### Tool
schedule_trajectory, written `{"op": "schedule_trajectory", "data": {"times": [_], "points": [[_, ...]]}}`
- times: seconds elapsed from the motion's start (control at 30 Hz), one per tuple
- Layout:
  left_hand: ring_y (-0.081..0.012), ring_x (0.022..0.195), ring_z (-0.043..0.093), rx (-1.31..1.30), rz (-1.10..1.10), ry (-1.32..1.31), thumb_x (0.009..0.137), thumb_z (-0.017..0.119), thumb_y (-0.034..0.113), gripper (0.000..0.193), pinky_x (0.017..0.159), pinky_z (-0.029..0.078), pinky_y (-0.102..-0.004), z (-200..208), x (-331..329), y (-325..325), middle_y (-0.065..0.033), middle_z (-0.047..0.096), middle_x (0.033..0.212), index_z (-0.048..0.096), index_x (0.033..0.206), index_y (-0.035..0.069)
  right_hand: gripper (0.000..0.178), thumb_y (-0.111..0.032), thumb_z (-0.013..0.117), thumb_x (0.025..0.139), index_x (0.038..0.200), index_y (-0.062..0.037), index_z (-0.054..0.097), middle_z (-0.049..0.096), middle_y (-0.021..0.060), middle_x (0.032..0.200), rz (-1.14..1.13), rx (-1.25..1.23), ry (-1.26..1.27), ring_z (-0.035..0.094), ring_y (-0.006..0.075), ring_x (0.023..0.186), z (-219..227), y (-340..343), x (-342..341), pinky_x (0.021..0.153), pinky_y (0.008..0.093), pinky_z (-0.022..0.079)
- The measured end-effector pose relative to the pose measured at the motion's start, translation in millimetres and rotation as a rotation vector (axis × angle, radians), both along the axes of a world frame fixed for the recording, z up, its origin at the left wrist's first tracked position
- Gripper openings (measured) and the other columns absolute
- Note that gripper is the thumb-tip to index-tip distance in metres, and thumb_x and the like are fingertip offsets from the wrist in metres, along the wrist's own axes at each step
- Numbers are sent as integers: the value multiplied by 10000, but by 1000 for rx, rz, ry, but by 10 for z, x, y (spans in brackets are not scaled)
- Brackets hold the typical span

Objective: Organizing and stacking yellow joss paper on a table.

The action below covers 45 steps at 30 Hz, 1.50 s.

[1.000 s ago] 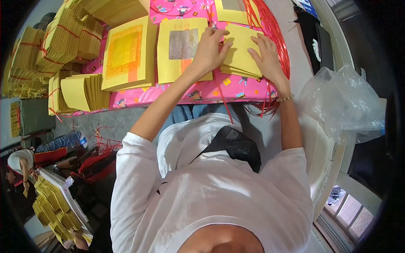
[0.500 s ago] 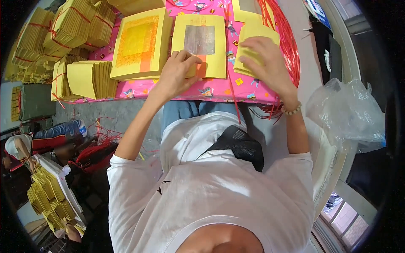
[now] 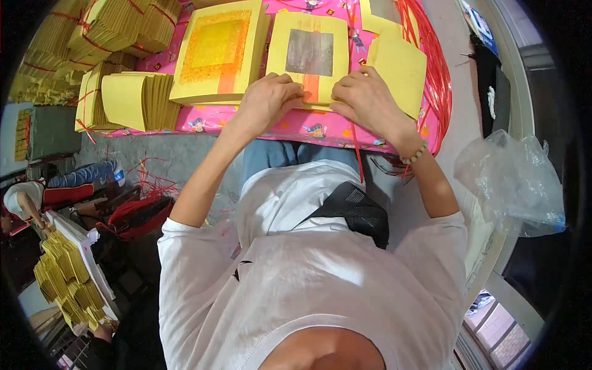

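A sheet of yellow joss paper [image 3: 338, 52] with a silver square and an orange strip lies in front of me on the pink table cover. My left hand [image 3: 270, 103] grips its near left corner, thumb and fingers closed together. At the near right corner, my right hand [image 3: 369, 106] pinches the edge with bent fingers. Whether more sheets lie under this one I cannot tell. Right of it lies a small stack of plain yellow paper [image 3: 399, 71], partly behind my right hand. On the left stands a thick stack of yellow paper with an orange and gold print [image 3: 216, 46].
Bundles of yellow paper [image 3: 111, 31] tied with red string fill the back left, and a fanned bundle [image 3: 132, 102] sits near the left edge. Red plastic strands [image 3: 439, 80] run along the right side. A clear plastic bag [image 3: 512, 179] lies farther right. Another person [image 3: 24, 203] works at lower left.
My right hand has moved left from the plain yellow stack to the near right corner of the silver-squared sheet. My left hand stays at the left corner. The whole view has shifted slightly.
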State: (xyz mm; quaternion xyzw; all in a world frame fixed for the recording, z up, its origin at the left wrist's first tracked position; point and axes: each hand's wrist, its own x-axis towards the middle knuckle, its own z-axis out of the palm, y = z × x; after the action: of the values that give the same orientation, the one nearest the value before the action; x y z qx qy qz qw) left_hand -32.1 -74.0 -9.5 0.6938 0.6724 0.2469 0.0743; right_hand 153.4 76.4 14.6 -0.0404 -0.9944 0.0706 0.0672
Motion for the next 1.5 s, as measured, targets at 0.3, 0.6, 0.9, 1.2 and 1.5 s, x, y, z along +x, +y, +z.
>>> {"op": "schedule_trajectory", "data": {"times": [0.3, 0.6, 0.9, 1.2, 1.5], "points": [[-288, 853, 597, -18, 7, -23, 807, 613, 156, 137, 749, 485, -397, 47, -18, 30, -94, 635, 832, 675, 876, 56, 176, -204, 561, 879, 845, -48, 634, 605, 70, 858, -8, -88, -33, 564, 238, 898, 38, 49, -3, 897, 385, 381], [-297, 867, 593, -70, 15, -45, 819, 599, 154, 149, 765, 488, -398, 74, -23, 41, -96, 646, 865, 687, 895, 60, 178, -188, 553, 883, 855, -29, 628, 601, 75, 836, -13, -122, 8, 567, 242, 871, -1, 74, -7, 835, 370, 399], [-304, 853, 594, -66, 18, -70, 818, 603, 157, 159, 766, 486, -403, 103, -2, 38, -107, 648, 858, 689, 891, 45, 165, -175, 566, 874, 855, -26, 633, 604, 83, 841, -37, -117, -33, 569, 248, 864, 46, 40, -8, 812, 370, 402], [-307, 856, 594, -56, 1, -67, 819, 602, 156, 158, 774, 488, -401, 68, -42, 46, -112, 650, 853, 691, 888, 46, 162, -172, 564, 875, 865, -27, 636, 602, 84, 850, -35, -128, -7, 562, 256, 858, 24, 52, -15, 803, 368, 399], [-311, 894, 580, -122, -9, -81, 801, 648, 166, 187, 802, 478, -389, 161, 2, 50, -106, 637, 927, 661, 945, 48, 140, -185, 582, 860, 834, -50, 612, 567, 81, 763, -79, -60, -13, 568, 250, 841, 48, 18, -27, 781, 376, 400]]}}
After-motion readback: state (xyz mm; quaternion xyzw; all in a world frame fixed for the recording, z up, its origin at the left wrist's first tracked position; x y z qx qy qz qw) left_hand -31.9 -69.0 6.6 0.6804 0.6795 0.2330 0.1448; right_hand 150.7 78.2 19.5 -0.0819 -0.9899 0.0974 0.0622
